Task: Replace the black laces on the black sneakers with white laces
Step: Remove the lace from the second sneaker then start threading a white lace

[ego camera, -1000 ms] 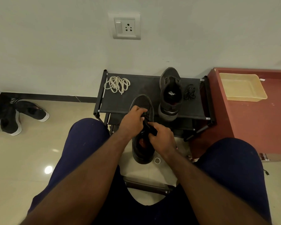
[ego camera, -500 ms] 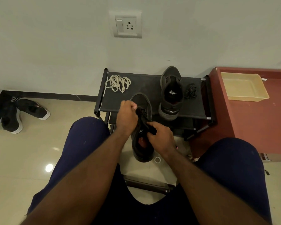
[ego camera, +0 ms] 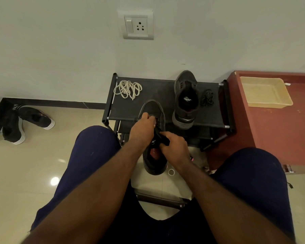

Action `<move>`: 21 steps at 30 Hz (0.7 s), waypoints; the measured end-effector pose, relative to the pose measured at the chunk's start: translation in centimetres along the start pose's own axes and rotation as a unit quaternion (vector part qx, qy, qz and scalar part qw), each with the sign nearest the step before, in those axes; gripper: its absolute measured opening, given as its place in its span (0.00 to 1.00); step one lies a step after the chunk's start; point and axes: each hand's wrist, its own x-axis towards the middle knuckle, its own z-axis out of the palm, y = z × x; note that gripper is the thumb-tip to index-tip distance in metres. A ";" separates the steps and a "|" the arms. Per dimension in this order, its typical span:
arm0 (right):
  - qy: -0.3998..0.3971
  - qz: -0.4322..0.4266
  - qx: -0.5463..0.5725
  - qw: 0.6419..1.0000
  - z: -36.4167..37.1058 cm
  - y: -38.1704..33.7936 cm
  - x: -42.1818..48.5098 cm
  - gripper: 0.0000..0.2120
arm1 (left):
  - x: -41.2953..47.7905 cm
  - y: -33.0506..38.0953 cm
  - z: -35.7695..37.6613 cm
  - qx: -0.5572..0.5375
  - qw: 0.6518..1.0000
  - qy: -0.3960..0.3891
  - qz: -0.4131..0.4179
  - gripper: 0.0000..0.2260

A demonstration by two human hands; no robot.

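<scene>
- The left grip (ego camera: pixel 143 131), a bare hand, reaches over the lacing zone of a black sneaker (ego camera: pixel 152 108), with its fingers curled down onto the upper near the toe. Whether it pinches a lace there is too dark to tell.
- The right grip (ego camera: pixel 174 148), also a bare hand, is closed round the tongue and collar of the same black sneaker, thumb on top.
- The black sneaker hangs between the person's knees, heel toward the body. Its toe overlaps the front edge of the shoe rack (ego camera: pixel 157 90).
- The second sneaker (ego camera: pixel 185 101) lies on the top of the shoe rack toward its right side, toe at the back edge and heel over the front edge. No lace is visible in it.
- A small black lace bundle (ego camera: pixel 207 99) lies just beside the second sneaker, near the right edge.
- The white laces (ego camera: pixel 128 89) lie in a loose coil at the back left corner of the shoe rack, well apart from both hands.
- A red tabletop (ego camera: pixel 280 129) stands right of the rack and carries a beige tray (ego camera: pixel 269 105).
- A white ring (ego camera: pixel 171 172) lies on the floor below the held sneaker's heel.
- A pair of black shoes (ego camera: pixel 33 117) sits on the floor at far left, and a wall socket (ego camera: pixel 138 25) is above the rack.
</scene>
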 end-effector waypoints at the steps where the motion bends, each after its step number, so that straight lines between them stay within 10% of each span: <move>1: 0.001 0.000 0.002 1.000 0.0 0.0 0.0 0.16 | 0.0 0.0 0.0 0.006 1.000 0.006 -0.002 0.06; 6: 0.004 -0.001 0.019 1.000 -0.1 0.1 0.1 0.17 | 0.1 -0.1 0.2 -0.244 0.958 0.094 -0.115 0.07; 10: -0.001 0.002 0.046 0.999 0.1 0.1 0.1 0.18 | 1.0 -0.4 -2.2 -0.591 0.710 0.217 -0.315 0.06; 12: -0.010 0.005 0.058 0.998 0.2 0.0 0.1 0.17 | 1.0 -1.4 -3.1 -0.600 0.673 0.256 -0.350 0.06; 17: -0.004 -0.002 0.063 0.998 0.2 0.1 0.1 0.17 | 0.0 -1.8 -2.7 -0.268 0.933 0.203 -0.127 0.18; 21: 0.002 -0.011 0.037 0.999 0.1 0.1 0.0 0.16 | -0.4 -0.6 -0.6 -0.133 0.991 0.014 -0.002 0.18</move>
